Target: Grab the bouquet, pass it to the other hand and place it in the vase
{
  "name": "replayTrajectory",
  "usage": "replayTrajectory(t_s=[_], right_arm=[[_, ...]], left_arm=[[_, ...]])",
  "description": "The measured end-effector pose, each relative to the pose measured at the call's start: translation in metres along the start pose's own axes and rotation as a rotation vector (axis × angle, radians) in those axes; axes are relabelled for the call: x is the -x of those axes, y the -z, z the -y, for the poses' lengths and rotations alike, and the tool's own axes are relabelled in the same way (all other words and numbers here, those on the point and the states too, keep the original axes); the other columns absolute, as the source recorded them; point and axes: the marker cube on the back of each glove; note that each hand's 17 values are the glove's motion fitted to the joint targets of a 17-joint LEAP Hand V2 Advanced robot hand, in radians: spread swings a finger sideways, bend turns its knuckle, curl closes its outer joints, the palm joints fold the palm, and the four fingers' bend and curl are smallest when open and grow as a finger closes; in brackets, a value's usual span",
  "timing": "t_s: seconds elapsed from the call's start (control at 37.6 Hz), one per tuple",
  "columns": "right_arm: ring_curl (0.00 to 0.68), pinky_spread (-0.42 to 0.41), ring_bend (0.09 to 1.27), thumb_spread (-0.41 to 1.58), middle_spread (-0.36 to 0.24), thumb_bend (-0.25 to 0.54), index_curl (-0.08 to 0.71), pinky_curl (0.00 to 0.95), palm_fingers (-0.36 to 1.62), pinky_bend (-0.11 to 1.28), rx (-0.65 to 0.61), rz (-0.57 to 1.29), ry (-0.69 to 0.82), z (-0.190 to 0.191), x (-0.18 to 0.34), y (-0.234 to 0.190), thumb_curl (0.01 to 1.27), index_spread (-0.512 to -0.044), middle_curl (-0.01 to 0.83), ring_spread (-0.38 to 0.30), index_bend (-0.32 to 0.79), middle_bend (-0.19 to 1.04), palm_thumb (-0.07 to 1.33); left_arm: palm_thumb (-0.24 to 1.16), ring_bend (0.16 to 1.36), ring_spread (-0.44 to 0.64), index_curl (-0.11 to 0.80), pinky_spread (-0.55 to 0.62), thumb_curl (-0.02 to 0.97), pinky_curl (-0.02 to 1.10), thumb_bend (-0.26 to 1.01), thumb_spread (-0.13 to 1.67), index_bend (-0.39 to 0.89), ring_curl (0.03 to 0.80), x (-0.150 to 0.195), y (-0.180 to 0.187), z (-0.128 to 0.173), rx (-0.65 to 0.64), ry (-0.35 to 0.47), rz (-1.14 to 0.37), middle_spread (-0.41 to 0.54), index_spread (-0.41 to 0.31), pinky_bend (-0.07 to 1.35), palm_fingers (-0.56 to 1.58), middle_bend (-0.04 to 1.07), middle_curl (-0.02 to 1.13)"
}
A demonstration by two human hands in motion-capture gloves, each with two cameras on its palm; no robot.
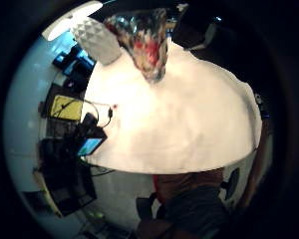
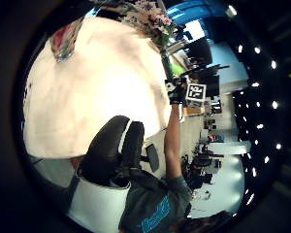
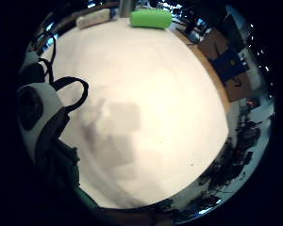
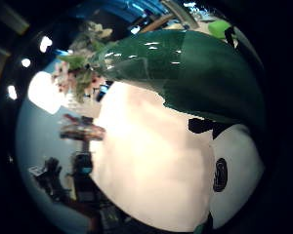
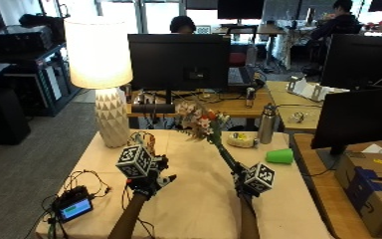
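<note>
Your right hand [image 5: 246,185] is gripping the bouquet [image 5: 207,130] by the lower end of its green stem wrap, holding it up off the counter [image 5: 197,209]. The stems are slanting up and away from you, toward your left, with the pink and white blooms [image 5: 197,118] at the top, above the far half of the counter. In the right thumb-side palm view the green wrap [image 4: 185,68] is filling much of the picture, close against that palm.

Your left hand [image 5: 148,180] is hovering over the counter with fingers spread and relaxed, grasping nothing. It is well apart from the bouquet.

The vase [image 1: 147,42], a patterned glass one, is standing on the counter just beside the lamp [image 5: 105,74], near the far left corner; in the outside view your left hand is hiding most of it. The bouquet is not in it.

A green cup [image 5: 280,156] is lying on its side toward the right edge, and a small screen device [image 5: 74,206] with cables is sitting at the near left corner.
</note>
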Motion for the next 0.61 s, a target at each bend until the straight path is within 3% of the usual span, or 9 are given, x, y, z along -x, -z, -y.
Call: replayTrajectory(t_s=[0.05,0.21,0.32,0.4,0.61], right_arm=[[0.527,-0.291,0.88,0.49,-0.196,-0.024,0.353,0.466,1.33,0.71,0.045,0.153,-0.015,-0.009,0.011,0.012,0.68,-0.283,0.547,-0.204,0.16,0.58,1.03],[0.532,-0.298,0.89,0.46,-0.197,-0.028,0.373,0.472,1.32,0.72,0.028,0.456,0.004,-0.015,0.034,0.038,0.69,-0.284,0.555,-0.203,0.17,0.59,1.03],[0.534,-0.301,0.9,0.44,-0.198,-0.028,0.382,0.475,1.31,0.72,0.031,0.621,0.053,-0.024,0.052,0.053,0.7,-0.284,0.559,-0.203,0.16,0.59,1.03],[0.535,-0.303,0.9,0.44,-0.198,-0.028,0.388,0.475,1.31,0.72,0.027,0.718,0.097,-0.028,0.064,0.06,0.71,-0.283,0.561,-0.202,0.16,0.59,1.03],[0.537,-0.305,0.9,0.43,-0.199,-0.028,0.403,0.475,1.31,0.73,0.051,0.901,0.216,-0.041,0.093,0.07,0.72,-0.283,0.568,-0.202,0.16,0.6,1.03]], left_arm=[[0.21,0.59,0.31,0.272,0.42,0.287,0.34,-0.03,1.01,0.14,0.291,-0.015,0.011,0.008,-0.02,-0.038,-0.079,0.073,-0.103,0.47,0.29,0.19,0.32],[0.22,0.59,0.28,0.272,0.4,0.292,0.34,-0.02,1.0,0.13,0.289,-0.047,0.034,0.028,-0.032,-0.107,-0.314,0.061,-0.108,0.47,0.34,0.19,0.33],[0.24,0.59,0.27,0.269,0.39,0.296,0.35,-0.02,1.0,0.12,0.294,-0.073,0.045,0.037,-0.005,-0.165,-0.554,0.056,-0.109,0.48,0.36,0.19,0.33],[0.27,0.6,0.24,0.259,0.37,0.303,0.35,-0.01,1.0,0.1,0.296,-0.091,0.05,0.044,0.034,-0.201,-0.733,0.042,-0.104,0.48,0.39,0.21,0.34],[0.34,0.62,0.21,0.244,0.34,0.318,0.36,-0.01,0.99,0.1,0.306,-0.12,0.051,0.065,0.105,-0.248,-1.016,0.017,-0.088,0.47,0.42,0.22,0.36]])
